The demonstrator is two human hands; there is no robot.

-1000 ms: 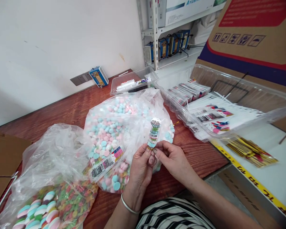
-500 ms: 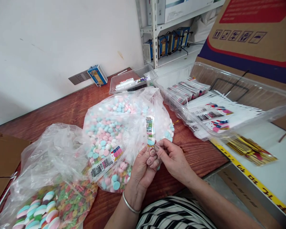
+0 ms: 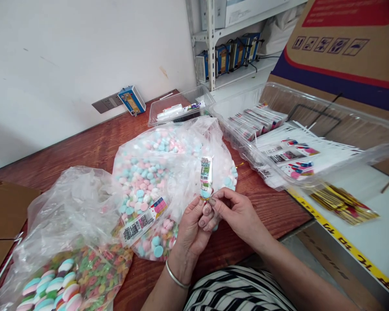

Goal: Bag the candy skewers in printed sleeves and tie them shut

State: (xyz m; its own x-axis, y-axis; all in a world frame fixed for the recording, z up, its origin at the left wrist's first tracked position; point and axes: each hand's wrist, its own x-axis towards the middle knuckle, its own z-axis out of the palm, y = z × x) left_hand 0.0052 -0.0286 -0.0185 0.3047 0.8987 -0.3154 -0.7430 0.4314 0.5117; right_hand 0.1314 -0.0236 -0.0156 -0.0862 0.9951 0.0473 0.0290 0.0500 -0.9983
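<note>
A small filled candy packet (image 3: pixel 206 177) with a printed label stands upright above my fingertips. My left hand (image 3: pixel 191 229) and my right hand (image 3: pixel 235 214) both pinch its lower end, fingertips touching, where a gold twist tie shows. Behind them lies an open plastic bag of pink, blue and white candies (image 3: pixel 155 177) on the wooden table (image 3: pixel 84 151). A second plastic bag of multicoloured candies (image 3: pixel 68 268) lies at the lower left.
A clear tray (image 3: pixel 343 116) of flat printed packets stands at the right, with gold twist ties (image 3: pixel 340 203) beside it. A smaller clear tray (image 3: pixel 178 106) sits at the back. A cardboard box (image 3: pixel 340 47) and a metal shelf (image 3: pixel 227 47) stand behind.
The packet has turned about its long axis, now showing its narrow side, and both hands have closed in at its lower end.
</note>
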